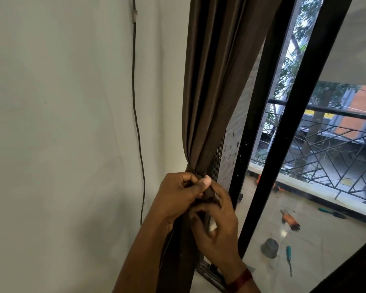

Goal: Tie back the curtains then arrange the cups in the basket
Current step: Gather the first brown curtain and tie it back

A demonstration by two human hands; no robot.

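A dark brown curtain (211, 85) hangs gathered in folds against the left side of a black window frame (292, 127). My left hand (178, 193) grips the bunched cloth at its narrowest point, thumb pressed across the front. My right hand (218, 227) is just below and to the right, fingers curled round a brown strip of the same cloth at the gather. A red band sits on the right wrist. No cups or basket are in view.
A pale wall (61, 123) with a thin black cable (135, 115) running down it fills the left. Through the glass lie a balcony floor with orange gloves (290, 219), a grey pot (269, 248), a green-handled tool (288, 255) and a metal railing (336, 149).
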